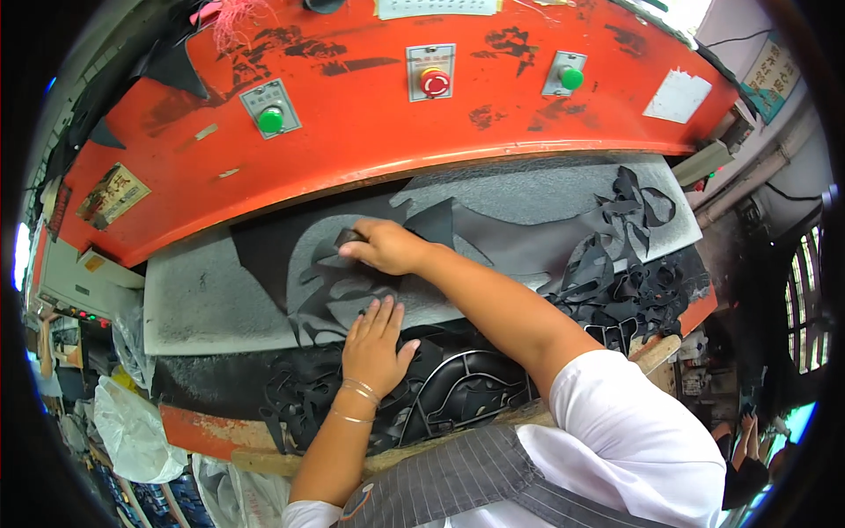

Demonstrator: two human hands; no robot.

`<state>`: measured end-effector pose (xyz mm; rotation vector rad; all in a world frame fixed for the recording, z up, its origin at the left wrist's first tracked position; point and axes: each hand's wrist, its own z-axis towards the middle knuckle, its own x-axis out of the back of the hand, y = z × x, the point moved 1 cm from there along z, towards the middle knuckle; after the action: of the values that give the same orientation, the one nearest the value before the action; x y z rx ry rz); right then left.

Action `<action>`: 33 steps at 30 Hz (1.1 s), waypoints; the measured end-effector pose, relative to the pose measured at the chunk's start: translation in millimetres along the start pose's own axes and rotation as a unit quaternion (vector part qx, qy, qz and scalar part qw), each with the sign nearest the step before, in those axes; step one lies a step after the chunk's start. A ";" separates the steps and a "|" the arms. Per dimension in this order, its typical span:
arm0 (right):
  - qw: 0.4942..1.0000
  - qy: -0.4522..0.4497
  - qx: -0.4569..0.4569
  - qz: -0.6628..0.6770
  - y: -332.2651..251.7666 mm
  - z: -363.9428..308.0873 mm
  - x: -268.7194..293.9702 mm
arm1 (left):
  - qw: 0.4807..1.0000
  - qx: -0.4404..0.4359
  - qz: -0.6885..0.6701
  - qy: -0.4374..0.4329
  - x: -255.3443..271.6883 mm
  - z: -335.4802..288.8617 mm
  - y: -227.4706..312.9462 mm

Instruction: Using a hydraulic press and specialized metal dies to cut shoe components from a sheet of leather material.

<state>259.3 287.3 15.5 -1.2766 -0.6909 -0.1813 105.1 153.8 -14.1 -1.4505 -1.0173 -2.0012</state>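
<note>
My right hand [387, 246] reaches across the board from the right, fingers closed round a small dark piece [349, 237] whose kind I cannot make out. Under and around it lies a black leather-like sheet [264, 251] with curved cut-outs and narrow strips. Nearer to me, my left hand [377, 341] rests flat with fingers stretched out, its fingertips on the near edge of the cut sheet. More of this black material [519, 242] stretches to the right over the grey cutting board [202, 304].
Behind the board stands an orange machine front [352, 123] with two green buttons and a red button [435, 83]. A curved metal cutting die [466, 356] lies near my body among black scraps [299, 387]. More scraps [629, 295] are heaped at right; a white plastic bag [136, 431] hangs at left.
</note>
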 end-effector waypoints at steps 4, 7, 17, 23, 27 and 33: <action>0.986 0.165 0.022 -0.007 5.5 -66.4 52.6 | 0.999 -0.009 -0.014 -0.049 23.6 11.3 -0.8; 0.952 0.256 -0.045 -0.164 48.3 -104.3 89.8 | 0.990 -0.113 -0.062 -0.064 8.6 64.5 0.6; 0.867 0.298 -0.108 -0.385 82.5 -149.5 78.9 | 0.972 0.112 -0.127 0.162 -28.8 172.2 -55.1; 0.900 0.196 -0.116 -0.371 87.8 -157.2 115.0 | 0.969 0.035 -0.225 0.094 -28.3 161.9 -61.0; 0.926 0.090 -0.120 -0.346 87.1 -195.7 129.2 | 0.980 -0.036 -0.197 0.006 -26.3 147.9 -35.7; 0.910 0.028 -0.147 -0.387 56.3 -193.2 133.8 | 0.959 0.120 -0.255 0.006 -28.0 162.8 -15.1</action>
<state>464.3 159.5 21.9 -1.2118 -1.1268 -0.9997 200.7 289.4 -17.4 -1.1213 -1.6988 -2.1164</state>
